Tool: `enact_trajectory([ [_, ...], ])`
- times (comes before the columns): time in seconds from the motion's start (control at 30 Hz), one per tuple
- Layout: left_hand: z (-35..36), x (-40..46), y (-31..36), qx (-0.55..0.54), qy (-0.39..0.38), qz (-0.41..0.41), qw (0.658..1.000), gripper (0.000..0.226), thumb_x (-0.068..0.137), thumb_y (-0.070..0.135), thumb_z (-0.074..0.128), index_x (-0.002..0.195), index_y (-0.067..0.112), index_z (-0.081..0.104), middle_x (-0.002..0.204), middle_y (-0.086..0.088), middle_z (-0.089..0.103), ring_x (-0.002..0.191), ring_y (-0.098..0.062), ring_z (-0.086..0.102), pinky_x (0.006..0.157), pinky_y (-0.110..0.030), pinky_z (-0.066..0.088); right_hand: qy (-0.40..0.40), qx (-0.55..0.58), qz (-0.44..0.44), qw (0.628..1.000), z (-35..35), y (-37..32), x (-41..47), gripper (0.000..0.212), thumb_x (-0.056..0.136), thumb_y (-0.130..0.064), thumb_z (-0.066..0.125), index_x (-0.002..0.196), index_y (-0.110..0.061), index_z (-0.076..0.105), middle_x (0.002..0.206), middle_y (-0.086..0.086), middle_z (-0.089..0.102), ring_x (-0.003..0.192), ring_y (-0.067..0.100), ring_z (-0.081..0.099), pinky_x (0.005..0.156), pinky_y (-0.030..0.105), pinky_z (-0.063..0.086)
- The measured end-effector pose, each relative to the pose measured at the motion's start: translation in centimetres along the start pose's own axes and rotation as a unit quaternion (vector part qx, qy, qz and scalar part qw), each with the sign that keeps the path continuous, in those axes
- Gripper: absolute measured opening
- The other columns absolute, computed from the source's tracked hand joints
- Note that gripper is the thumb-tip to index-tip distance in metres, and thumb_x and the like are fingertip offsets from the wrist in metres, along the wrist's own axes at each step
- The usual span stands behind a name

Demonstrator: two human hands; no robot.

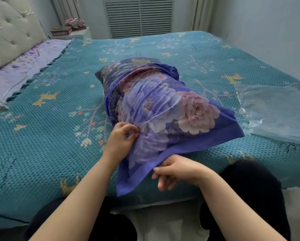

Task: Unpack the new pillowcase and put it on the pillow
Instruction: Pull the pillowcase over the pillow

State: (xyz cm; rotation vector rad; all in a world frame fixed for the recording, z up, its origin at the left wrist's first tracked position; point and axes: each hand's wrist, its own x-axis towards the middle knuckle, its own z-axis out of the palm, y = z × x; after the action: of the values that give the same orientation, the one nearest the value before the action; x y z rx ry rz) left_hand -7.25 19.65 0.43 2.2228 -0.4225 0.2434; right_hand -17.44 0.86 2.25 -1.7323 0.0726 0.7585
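Observation:
A pillow (111,73) in a dark floral cover lies lengthwise on the bed, its far end still showing. A purple pillowcase (165,108) with pink and lilac flowers is drawn over most of it, bunched in folds near the far end, its open hem trailing to the bed's near edge. My left hand (122,138) pinches the pillowcase fabric on its left side. My right hand (175,169) grips the purple hem at the near edge, thumb on top, fingers curled under.
An empty clear plastic package (274,112) lies on the teal patterned bedspread (41,136) to the right. A tufted headboard (8,32) stands at far left, a nightstand with a striped bag (75,23) at the back. My dark-clad knees press against the bed's edge.

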Motion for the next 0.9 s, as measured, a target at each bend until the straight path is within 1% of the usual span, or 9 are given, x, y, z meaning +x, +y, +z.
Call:
enact_trajectory([
  [0.03,0.1,0.0,-0.1,-0.015,0.005,-0.005,1.000,0.013,0.081,0.010,0.070,0.083,0.023,0.068,0.102,-0.006,0.058,0.087,-0.014,0.057,0.082,-0.013,0.045,0.021,-0.005,-0.052,0.998,0.6,0.1,-0.2,0.020,0.094,-0.023,0.055,0.083,-0.011,0.067,0.060,-0.001,0.068,0.053,0.006,0.062,0.052,0.018,0.047],
  [0.1,0.3,0.2,0.1,-0.048,0.018,-0.016,0.999,0.017,0.079,0.010,0.071,0.080,0.026,0.068,0.098,-0.004,0.061,0.084,-0.013,0.059,0.076,-0.007,0.043,0.196,-0.054,-0.235,0.951,2.0,0.2,0.1,0.016,0.090,-0.024,0.062,0.081,-0.014,0.070,0.069,-0.003,0.070,0.061,0.005,0.061,0.061,0.017,0.047],
  [0.17,0.6,0.5,0.2,-0.075,0.027,-0.034,0.996,0.022,0.078,0.008,0.072,0.078,0.030,0.066,0.095,-0.004,0.064,0.081,-0.013,0.061,0.074,-0.008,0.044,0.406,-0.250,-0.391,0.787,2.3,0.3,1.8,0.011,0.086,-0.025,0.065,0.086,-0.016,0.072,0.085,-0.004,0.070,0.081,0.011,0.060,0.078,0.021,0.048],
  [0.2,0.6,0.6,0.3,-0.096,0.028,-0.047,0.994,0.024,0.078,0.007,0.072,0.077,0.030,0.066,0.094,-0.007,0.066,0.080,-0.015,0.062,0.074,-0.011,0.045,0.449,-0.339,-0.434,0.704,2.1,0.3,2.7,0.010,0.086,-0.023,0.066,0.089,-0.016,0.072,0.090,-0.003,0.069,0.088,0.015,0.058,0.083,0.025,0.047],
  [0.23,0.7,0.7,0.2,-0.121,0.029,-0.061,0.990,0.024,0.078,0.005,0.072,0.076,0.029,0.066,0.093,-0.010,0.068,0.079,-0.018,0.063,0.076,-0.017,0.048,0.455,-0.409,-0.454,0.648,1.7,0.6,3.9,0.011,0.086,-0.024,0.066,0.090,-0.017,0.073,0.094,-0.002,0.069,0.094,0.018,0.057,0.087,0.029,0.047],
  [0.3,0.7,0.7,0.0,-0.141,0.028,-0.075,0.987,0.023,0.077,0.004,0.072,0.076,0.026,0.066,0.092,-0.014,0.069,0.081,-0.022,0.065,0.079,-0.029,0.052,0.431,-0.497,-0.465,0.592,1.0,1.3,5.7,0.015,0.088,-0.028,0.063,0.093,-0.018,0.072,0.101,0.000,0.067,0.102,0.021,0.054,0.090,0.035,0.046],
  [0.47,0.8,0.9,-0.4,-0.067,0.023,-0.036,0.997,0.016,0.075,0.007,0.074,0.076,0.021,0.067,0.092,-0.006,0.061,0.074,-0.011,0.059,0.074,-0.012,0.046,0.380,-0.532,-0.535,0.536,-0.6,2.2,7.0,0.023,0.091,-0.032,0.063,0.102,-0.014,0.069,0.102,0.005,0.061,0.100,0.025,0.057,0.094,0.036,0.044],
  [0.6,1.2,1.3,-0.3,-0.052,0.022,-0.045,0.997,0.017,0.074,0.009,0.074,0.075,0.024,0.066,0.087,-0.001,0.057,0.067,-0.003,0.054,0.073,-0.021,0.047,0.395,-0.547,-0.540,0.503,-0.6,1.6,7.9,0.014,0.091,-0.026,0.062,0.083,-0.015,0.067,0.096,0.006,0.067,0.096,0.026,0.060,0.090,0.036,0.046],
  [0.9,0.9,2.2,0.0,-0.001,-0.084,-0.051,0.995,0.020,0.071,0.019,0.076,0.068,0.034,0.062,0.083,0.003,0.059,0.067,-0.010,0.058,0.068,-0.020,0.046,0.424,-0.515,-0.484,0.566,0.1,1.9,8.6,0.018,0.092,-0.016,0.053,0.074,-0.014,0.048,0.069,0.004,0.052,0.065,0.027,0.050,0.068,0.035,0.037],
])
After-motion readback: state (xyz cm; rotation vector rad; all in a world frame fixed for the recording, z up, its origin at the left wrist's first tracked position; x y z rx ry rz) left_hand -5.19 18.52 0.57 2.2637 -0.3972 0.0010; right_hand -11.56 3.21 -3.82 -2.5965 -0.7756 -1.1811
